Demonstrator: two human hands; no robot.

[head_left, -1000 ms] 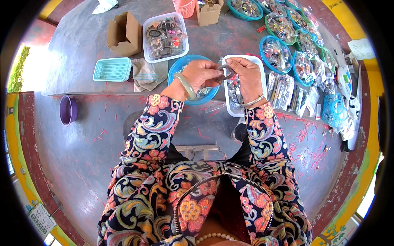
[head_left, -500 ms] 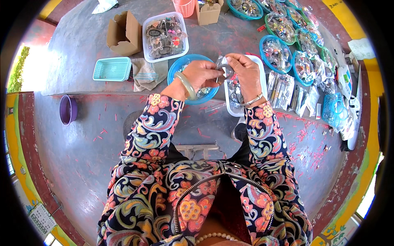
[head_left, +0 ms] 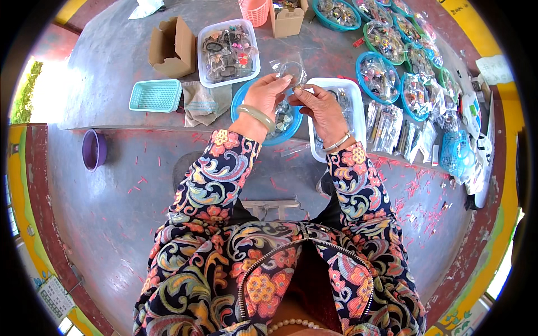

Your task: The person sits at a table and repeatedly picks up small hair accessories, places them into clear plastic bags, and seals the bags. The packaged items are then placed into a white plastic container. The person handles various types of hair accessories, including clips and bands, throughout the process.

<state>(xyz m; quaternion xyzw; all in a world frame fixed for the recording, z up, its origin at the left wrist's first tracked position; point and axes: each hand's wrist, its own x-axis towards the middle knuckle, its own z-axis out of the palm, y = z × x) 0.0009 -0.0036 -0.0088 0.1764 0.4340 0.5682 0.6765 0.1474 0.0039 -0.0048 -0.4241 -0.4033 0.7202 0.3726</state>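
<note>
A small clear plastic bag (head_left: 290, 68) stands up beyond my fingertips, and a round loop shows faintly through it. My left hand (head_left: 266, 99) pinches its lower left side. The fingertips of my right hand (head_left: 324, 109) are closed at its lower right edge. Beneath my left hand lies a blue basin (head_left: 291, 134) with small packets in it, partly covered by the hand. A white tray (head_left: 360, 115) holding bagged items sits under my right hand, which hides part of its contents.
Farther back are a white tray of dark bagged loops (head_left: 256, 53), an open cardboard box (head_left: 185, 47) and a mint basket (head_left: 154, 107). Bagged goods fill several round baskets (head_left: 358, 67) at right, near flat packets (head_left: 386, 126). A purple bucket (head_left: 94, 150) stands at left.
My right hand has come down from the bag's top to its lower edge, with the fingers now pointing left. The bag now rises above both hands, and my left hand has turned upward.
</note>
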